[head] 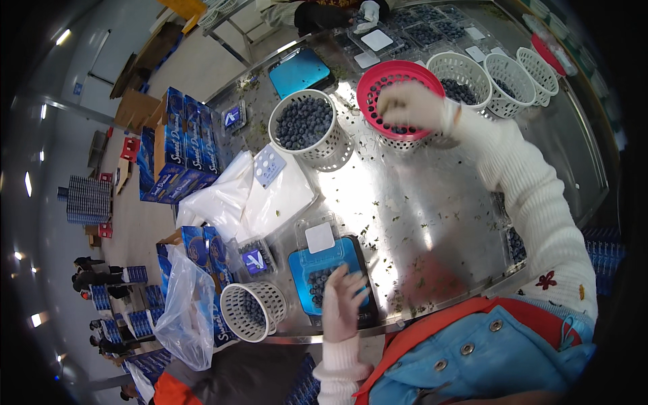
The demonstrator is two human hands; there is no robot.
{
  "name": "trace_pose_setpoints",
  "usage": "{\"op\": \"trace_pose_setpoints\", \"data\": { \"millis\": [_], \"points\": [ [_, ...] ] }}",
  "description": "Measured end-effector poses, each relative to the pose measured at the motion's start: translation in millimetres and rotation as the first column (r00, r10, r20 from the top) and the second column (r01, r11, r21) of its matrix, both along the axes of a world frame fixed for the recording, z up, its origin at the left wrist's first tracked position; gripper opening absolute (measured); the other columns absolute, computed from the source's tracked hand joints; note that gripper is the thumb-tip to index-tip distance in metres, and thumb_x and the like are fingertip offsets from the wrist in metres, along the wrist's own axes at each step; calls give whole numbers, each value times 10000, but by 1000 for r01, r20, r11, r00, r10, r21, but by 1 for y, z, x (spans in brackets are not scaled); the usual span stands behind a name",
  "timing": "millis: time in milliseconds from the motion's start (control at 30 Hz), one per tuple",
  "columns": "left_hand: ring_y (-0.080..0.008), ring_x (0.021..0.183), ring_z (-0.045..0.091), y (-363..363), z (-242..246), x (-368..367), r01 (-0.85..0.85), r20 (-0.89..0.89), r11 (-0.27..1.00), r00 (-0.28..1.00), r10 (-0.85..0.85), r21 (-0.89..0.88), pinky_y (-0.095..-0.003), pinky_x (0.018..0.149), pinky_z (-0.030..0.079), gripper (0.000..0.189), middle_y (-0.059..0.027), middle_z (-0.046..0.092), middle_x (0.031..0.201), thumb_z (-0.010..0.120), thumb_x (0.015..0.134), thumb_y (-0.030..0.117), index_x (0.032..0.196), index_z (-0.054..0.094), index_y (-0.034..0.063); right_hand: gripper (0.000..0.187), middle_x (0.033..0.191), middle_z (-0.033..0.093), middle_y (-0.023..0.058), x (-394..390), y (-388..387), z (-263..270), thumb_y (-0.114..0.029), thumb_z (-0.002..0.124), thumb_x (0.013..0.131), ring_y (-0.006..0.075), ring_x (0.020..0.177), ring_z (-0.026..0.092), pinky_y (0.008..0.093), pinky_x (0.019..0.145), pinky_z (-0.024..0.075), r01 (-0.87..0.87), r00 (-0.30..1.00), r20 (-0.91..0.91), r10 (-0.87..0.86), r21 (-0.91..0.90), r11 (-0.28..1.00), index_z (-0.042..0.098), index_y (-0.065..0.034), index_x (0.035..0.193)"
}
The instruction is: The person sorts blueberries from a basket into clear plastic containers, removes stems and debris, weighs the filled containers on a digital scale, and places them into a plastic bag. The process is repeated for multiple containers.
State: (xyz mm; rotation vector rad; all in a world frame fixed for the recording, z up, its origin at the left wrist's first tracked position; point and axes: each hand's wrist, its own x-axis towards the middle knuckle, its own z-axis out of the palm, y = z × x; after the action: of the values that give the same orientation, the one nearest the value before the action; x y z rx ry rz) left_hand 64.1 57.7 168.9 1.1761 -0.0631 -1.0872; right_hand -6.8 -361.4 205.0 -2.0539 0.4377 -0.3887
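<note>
My right hand (412, 106), blurred, is over a red perforated basket (368, 117) with some blueberries in it; whether its curled fingers hold any berries is unclear. The red basket sits on top of a white perforated basket (397, 144). Near the front edge, my left hand (345, 301) has its fingers apart, beside a clear plastic clamshell (302, 258) with its lid raised. Blueberries (319, 283) lie in that clamshell, which rests on a blue-topped scale (348, 253). The left hand partly hides the berries.
White baskets of blueberries (302, 123) (253, 311) stand on the metal table (445, 182), strewn with leaf bits. Filled clamshells (424, 34) lie at the back, near a co-worker's gloved hand (369, 15). Plastic bags (238, 197) and blue cartons (185, 144) line the left.
</note>
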Motion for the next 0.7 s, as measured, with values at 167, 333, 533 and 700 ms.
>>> {"op": "trace_pose_setpoints", "data": {
  "millis": [167, 333, 533, 700],
  "points": [
    [-352, 1229, 512, -80, -40, -29, -113, -658, 872, 704, -268, -476, -514, 1053, 406, 628, -216, 520, 1325, 348, 1009, 524, 1397, 404, 34, 270, 898, 659, 119, -34, 149, -21, -230, 699, 823, 294, 830, 646, 382, 775, 513, -595, 804, -7, 595, -4, 804, 646, -73, 1036],
    [-279, 1055, 623, -74, -81, -23, -144, -739, 852, 582, -339, -504, -352, 895, 553, 381, -195, 575, 1189, 431, 1024, 129, 1372, 398, -20, 167, 886, 673, 90, -27, 116, 2, -198, 662, 852, 235, 786, 653, 347, 706, 533, -296, 955, -38, 294, -179, 938, 689, -73, 959],
    [-274, 1212, 556, -80, -47, -40, 23, -646, 937, 718, -259, -350, -353, 992, 512, 478, -192, 518, 1309, 463, 974, 6, 1431, 326, -17, 230, 977, 628, 128, 19, -57, -50, -22, 631, 818, 308, 959, 615, 371, 852, 494, 229, 965, 34, -260, -588, 775, 646, -46, 1046],
    [-208, 1185, 564, -68, -64, -37, 106, -619, 919, 710, -337, -379, -306, 980, 502, 478, -128, 543, 1300, 539, 951, 35, 1409, 403, 18, 210, 977, 608, 147, 39, -75, -52, 45, 633, 776, 337, 965, 599, 388, 842, 476, 158, 960, -128, -250, -493, 856, 605, -23, 972]
  ]
}}
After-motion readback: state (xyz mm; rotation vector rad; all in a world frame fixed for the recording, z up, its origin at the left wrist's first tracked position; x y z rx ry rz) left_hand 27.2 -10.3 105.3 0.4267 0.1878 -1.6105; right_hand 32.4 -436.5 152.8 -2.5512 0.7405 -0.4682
